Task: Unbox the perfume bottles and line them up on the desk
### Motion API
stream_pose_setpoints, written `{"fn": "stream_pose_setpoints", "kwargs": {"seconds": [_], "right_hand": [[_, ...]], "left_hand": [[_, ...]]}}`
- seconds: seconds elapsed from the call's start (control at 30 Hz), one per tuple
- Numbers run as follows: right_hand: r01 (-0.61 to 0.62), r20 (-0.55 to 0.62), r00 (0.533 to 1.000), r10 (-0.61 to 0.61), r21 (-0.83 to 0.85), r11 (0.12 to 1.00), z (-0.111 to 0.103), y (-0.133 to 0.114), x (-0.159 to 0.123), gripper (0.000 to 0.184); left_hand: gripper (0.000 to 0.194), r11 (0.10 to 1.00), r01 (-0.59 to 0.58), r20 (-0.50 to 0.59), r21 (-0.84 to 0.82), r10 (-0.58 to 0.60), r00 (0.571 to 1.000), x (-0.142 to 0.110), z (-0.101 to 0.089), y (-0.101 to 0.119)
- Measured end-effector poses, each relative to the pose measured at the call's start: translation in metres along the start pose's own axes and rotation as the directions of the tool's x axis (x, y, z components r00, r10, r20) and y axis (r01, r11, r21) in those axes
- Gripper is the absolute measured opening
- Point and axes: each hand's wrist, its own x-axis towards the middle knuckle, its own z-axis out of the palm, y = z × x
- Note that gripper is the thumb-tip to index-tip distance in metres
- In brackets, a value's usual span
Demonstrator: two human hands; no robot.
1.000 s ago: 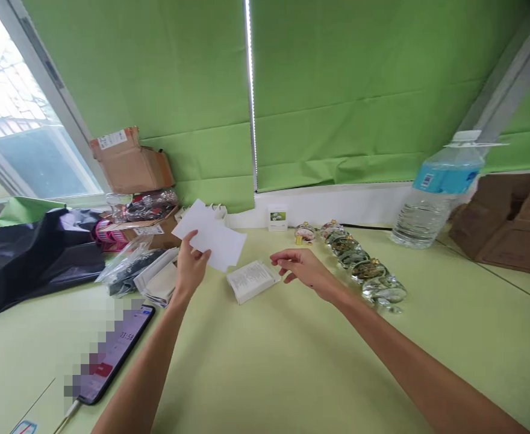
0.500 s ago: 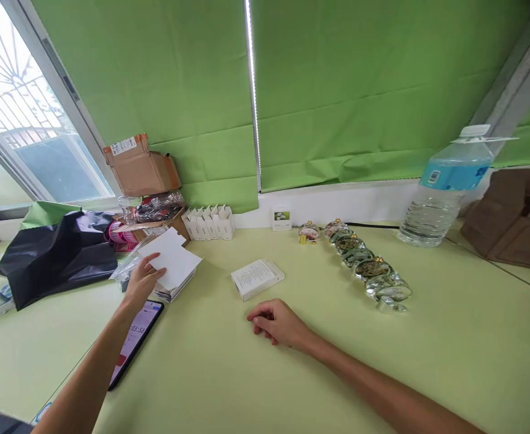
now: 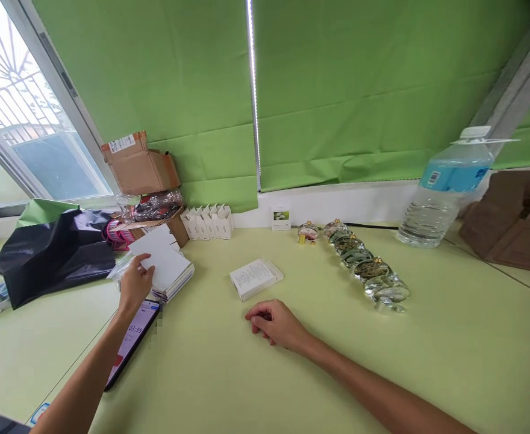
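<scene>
My left hand [image 3: 136,282] is at the left edge of a stack of flattened white cartons [image 3: 181,286]. Its fingers and thumb close on the top flattened white carton [image 3: 163,256], though the fingertips are partly hidden. My right hand [image 3: 274,322] rests on the table, fingers loosely curled in, with nothing visible in them. Just beyond it lies a white box [image 3: 255,280] with printed text on its upper face. A phone [image 3: 134,343] showing a timer lies beneath my left wrist.
Several glass bottles with gold tops [image 3: 359,262] stand in a row at right. Small upright open white cartons [image 3: 208,223] line the back. A large water bottle [image 3: 441,193], a brown cardboard box [image 3: 513,217], stacked cardboard [image 3: 141,169] and a black plastic bag [image 3: 57,253] surround the table.
The top white carton has shifted slightly left and down with my left hand, lying lower over the stack. My right hand has stayed in place.
</scene>
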Motion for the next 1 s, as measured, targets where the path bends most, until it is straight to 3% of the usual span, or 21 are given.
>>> {"fn": "stream_pose_setpoints", "kwargs": {"seconds": [0.1, 0.2, 0.37, 0.67, 0.77, 1.0], "right_hand": [[0.011, -0.005, 1.000, -0.011, -0.001, 1.000, 0.000, 0.001, 0.000, 0.025], [0.009, -0.007, 1.000, -0.009, -0.003, 1.000, 0.001, 0.002, 0.000, 0.025], [0.007, -0.013, 1.000, -0.007, -0.009, 1.000, 0.001, 0.003, 0.001, 0.025], [0.012, -0.005, 1.000, -0.012, -0.027, 1.000, 0.000, 0.002, 0.001, 0.026], [-0.020, -0.006, 1.000, 0.020, -0.022, 1.000, -0.001, 0.001, 0.000, 0.026], [-0.026, -0.007, 1.000, 0.025, -0.050, 0.998, -0.002, 0.001, 0.002, 0.027]], "left_hand": [[0.044, 0.996, -0.077, 0.021, 0.041, 0.076, 0.997, 0.000, 0.004, -0.010], [0.037, 0.982, -0.161, 0.116, 0.099, 0.149, 0.982, -0.002, 0.008, -0.020], [0.030, 0.930, -0.257, 0.259, 0.264, 0.188, 0.947, -0.002, 0.005, -0.027], [0.033, 0.845, -0.341, 0.345, 0.413, 0.201, 0.917, 0.001, -0.006, -0.023], [0.031, 0.836, -0.356, 0.342, 0.417, 0.219, 0.914, 0.000, -0.010, -0.019], [0.031, 0.796, -0.372, 0.212, 0.477, 0.307, 0.928, -0.003, -0.014, -0.002]]}}
